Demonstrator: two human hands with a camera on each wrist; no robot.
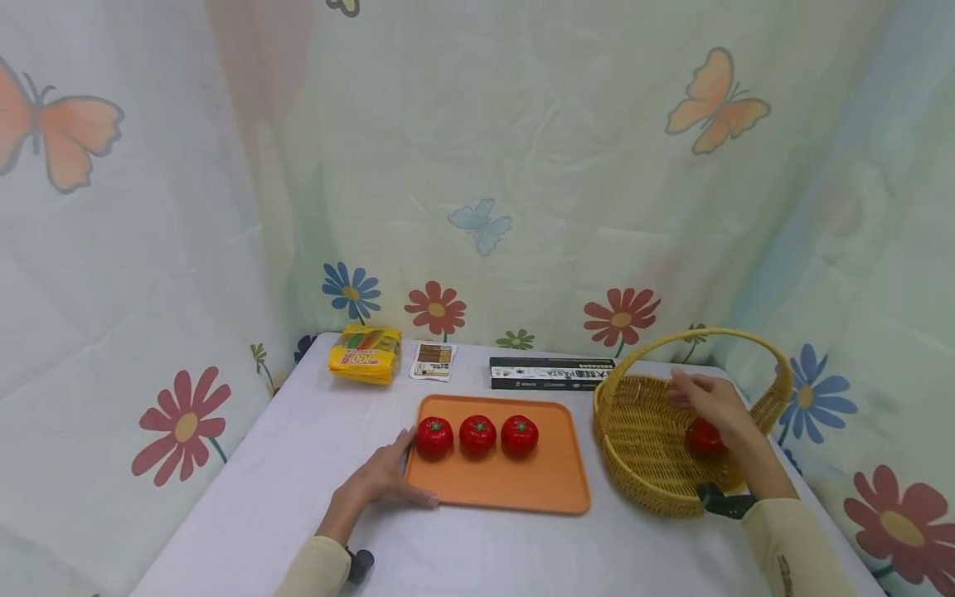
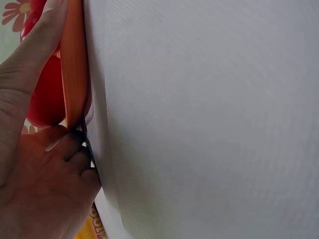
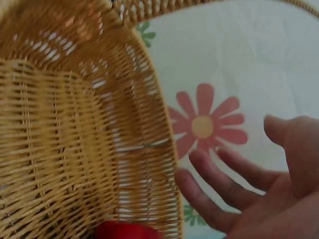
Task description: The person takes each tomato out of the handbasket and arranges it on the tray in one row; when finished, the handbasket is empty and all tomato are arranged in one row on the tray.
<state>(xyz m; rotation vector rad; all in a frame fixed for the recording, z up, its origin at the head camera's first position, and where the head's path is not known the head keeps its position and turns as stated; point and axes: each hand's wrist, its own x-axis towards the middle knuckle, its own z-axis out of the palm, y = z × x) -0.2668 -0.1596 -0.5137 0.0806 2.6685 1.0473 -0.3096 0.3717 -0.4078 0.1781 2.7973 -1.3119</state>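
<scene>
At the left end of an orange tray (image 1: 515,487), my left hand (image 1: 384,477) holds the near left corner, thumb by the front edge and fingers along the side. The left wrist view shows the thumb against the tray rim (image 2: 75,64) and the other fingers bent beside it. Three red tomatoes (image 1: 477,436) sit in a row on the tray. Over a wicker basket (image 1: 634,431) hovers my right hand (image 1: 709,398), fingers loosely bent and holding nothing. Inside the basket lies another tomato (image 1: 704,437), partly hidden by that hand and wrist.
Behind the tray are a yellow packet (image 1: 366,354), a small white-and-brown sachet (image 1: 433,361) and a long black-and-white pasta box (image 1: 548,373). The basket's tall handle (image 1: 701,332) arches above its bowl. Patterned curtains (image 1: 522,166) hang around the white-covered table (image 1: 492,555).
</scene>
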